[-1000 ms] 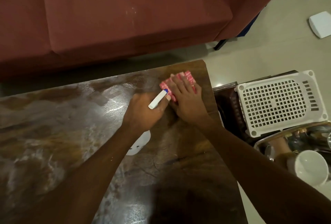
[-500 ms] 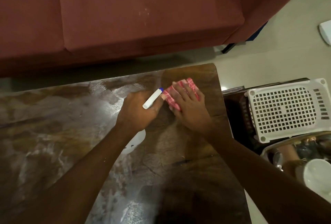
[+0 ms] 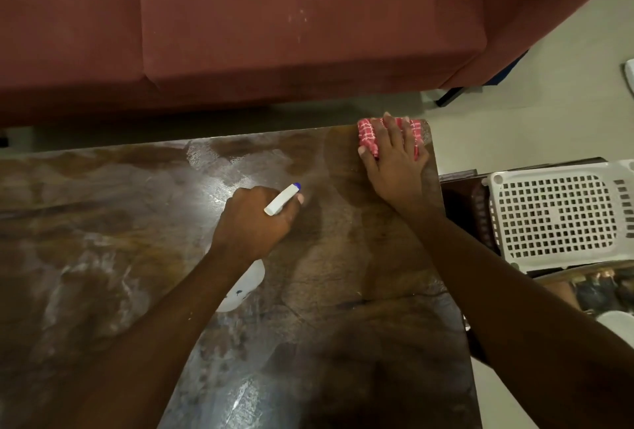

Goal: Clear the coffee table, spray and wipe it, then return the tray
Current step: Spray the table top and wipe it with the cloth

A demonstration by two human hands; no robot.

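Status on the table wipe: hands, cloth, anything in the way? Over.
Left hand grips spray bottle. Right hand presses pink checked cloth flat at coffee table far-right corner. White basket beside table, off the surface.

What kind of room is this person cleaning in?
Most likely a home living room: a red-brown sofa stands beside a wooden coffee table, where the right hand presses a checked cloth and the left hand holds a spray bottle.

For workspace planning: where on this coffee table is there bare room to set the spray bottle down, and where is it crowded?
Bare: the coffee table left of the left hand holding the spray bottle, and the patch between the forearms. Crowded: the far right corner, where the right hand presses the checked cloth.
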